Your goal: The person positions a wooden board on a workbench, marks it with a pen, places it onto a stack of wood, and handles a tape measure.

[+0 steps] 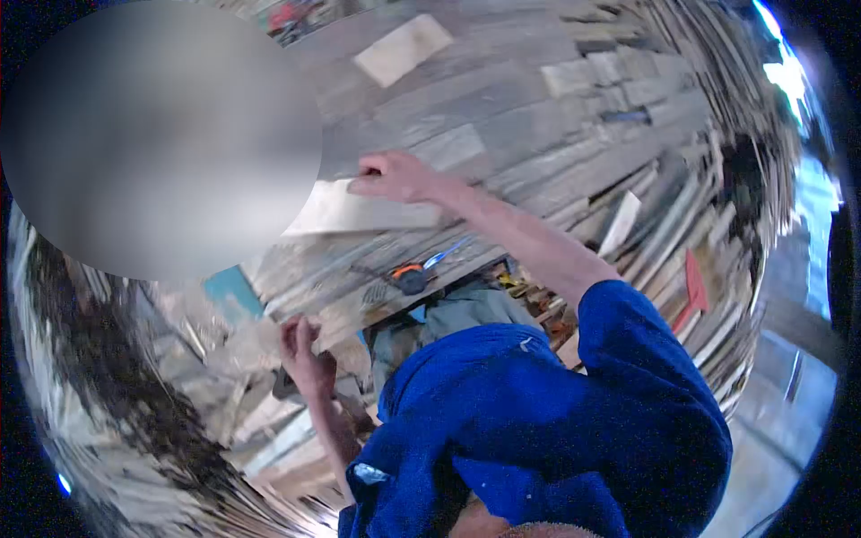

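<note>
My right hand (392, 176) reaches out over a pale wooden board (377, 213). Its fingers are bent and closed at the board's upper edge, and the left end of the board disappears behind a grey blurred oval. Lower left, my left hand (303, 351) hangs near the edge of the plank surface. Its fingers are loosely bent and apart, somewhat smeared, with nothing visible in them. Between the hands and my body lies an orange and black tape measure (410, 277), with a slim blue item (446, 254) beside it. A teal piece (233, 294) is beyond my left hand.
Weathered planks (502, 108) spread ahead, bearing a loose light board (404, 49). Stacked wood strips (668, 215) line the right side, with a red piece (691, 291) among them. Wood scraps (278, 439) lie at lower left. The grey oval (161, 134) hides the upper left.
</note>
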A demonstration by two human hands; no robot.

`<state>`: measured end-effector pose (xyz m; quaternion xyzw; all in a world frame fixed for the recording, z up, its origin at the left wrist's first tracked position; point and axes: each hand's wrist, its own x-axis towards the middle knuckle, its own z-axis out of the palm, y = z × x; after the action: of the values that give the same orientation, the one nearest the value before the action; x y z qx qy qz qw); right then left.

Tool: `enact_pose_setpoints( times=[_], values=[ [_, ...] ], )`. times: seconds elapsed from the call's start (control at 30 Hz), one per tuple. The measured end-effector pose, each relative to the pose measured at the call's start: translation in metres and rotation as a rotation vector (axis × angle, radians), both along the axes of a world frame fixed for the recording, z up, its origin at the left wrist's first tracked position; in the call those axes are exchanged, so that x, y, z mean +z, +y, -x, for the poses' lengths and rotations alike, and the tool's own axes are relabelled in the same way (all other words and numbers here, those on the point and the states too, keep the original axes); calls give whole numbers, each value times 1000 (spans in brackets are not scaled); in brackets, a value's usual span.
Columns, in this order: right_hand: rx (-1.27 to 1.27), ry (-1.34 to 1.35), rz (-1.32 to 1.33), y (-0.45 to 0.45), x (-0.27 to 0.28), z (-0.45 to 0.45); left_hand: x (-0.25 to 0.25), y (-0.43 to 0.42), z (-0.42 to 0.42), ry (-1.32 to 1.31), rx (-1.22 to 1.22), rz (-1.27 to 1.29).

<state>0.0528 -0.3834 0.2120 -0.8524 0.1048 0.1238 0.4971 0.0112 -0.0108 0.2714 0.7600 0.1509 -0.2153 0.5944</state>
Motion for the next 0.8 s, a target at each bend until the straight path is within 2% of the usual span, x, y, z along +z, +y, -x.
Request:
enact_pose_setpoints(
  times=[0.03, 0.1, 0.17, 0.23, 0.27, 0.33, 0.37, 0.4, 0.47, 0.5, 0.57, 0.6, 0.67, 0.8],
  values=[
    [-40, -2, 16, -10, -8, 17, -8, -3, -6, 4, -32, 3],
    [-218, 100, -185, -26, -30, 50, -20, -22, -23, 9, -75, 16],
    [-376, 61, -204, -52, -18, 87, -10, -61, -33, -17, -84, 28],
    [-438, 223, 410, -80, -22, 117, -15, -99, -42, -32, -163, 44],
    [-467, 222, 402, -87, -26, 134, -17, -118, -47, -43, -222, 55],
    [-711, 164, 361, -99, -27, 152, -33, -163, -55, -48, -310, 52],
    [-728, 269, 220, -106, -20, 160, -37, -187, -53, -51, -371, 60],
    [-751, 270, 213, -109, -27, 167, -58, -210, -52, -56, -399, 54],
    [-1101, 104, -22, -119, -55, 175, -58, -277, -36, 64, -525, 35],
    [-1122, 99, -30, -124, -66, 175, -70, -303, -29, 175, -590, 47],
    [-1528, -65, -340, -140, -84, 164, -84, -360, -17, 386, -712, 59],
    [-1540, -69, -347, -150, -82, 156, -81, -389, -9, 493, -770, 59],
    [-1827, -161, -495, -172, -74, 144, -71, -441, 11, 414, -788, 36],
    [-2013, -250, -602, -239, -100, 135, -88, -519, 2, 236, -868, 14]
  ],
)
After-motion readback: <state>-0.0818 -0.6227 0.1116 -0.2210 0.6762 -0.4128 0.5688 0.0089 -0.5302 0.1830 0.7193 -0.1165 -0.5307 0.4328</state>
